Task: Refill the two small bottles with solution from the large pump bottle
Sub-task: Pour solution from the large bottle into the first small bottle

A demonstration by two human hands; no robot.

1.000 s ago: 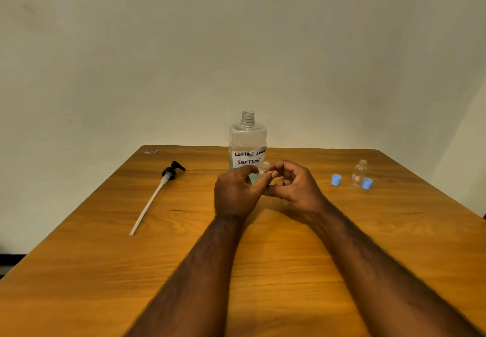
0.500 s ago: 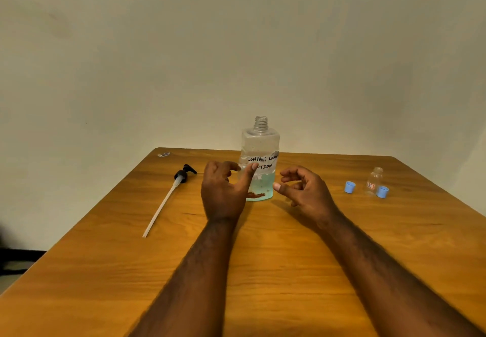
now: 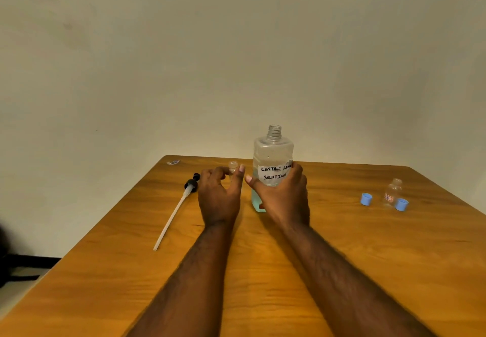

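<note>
Gone, the huddle of a second ago, with both hands pressed together over one small bottle. Parted now. At nine o'clock of the big bottle [image 3: 273, 152], the left hand [image 3: 219, 197], pinching the small bottle [image 3: 233, 165] upright between thumb and curled fingers, neck open. On the big bottle itself, the right hand [image 3: 282, 197], wrapped round the label and gripping it — half a second ago merely hovering open. Pump [image 3: 191, 184] off, lying at ten o'clock on the table [image 3: 342, 257]. Out at three o'clock, the second small bottle [image 3: 391, 192] between two blue caps [image 3: 366, 199], untouched. Looks set for the first pour — none seemingly made yet.
</note>
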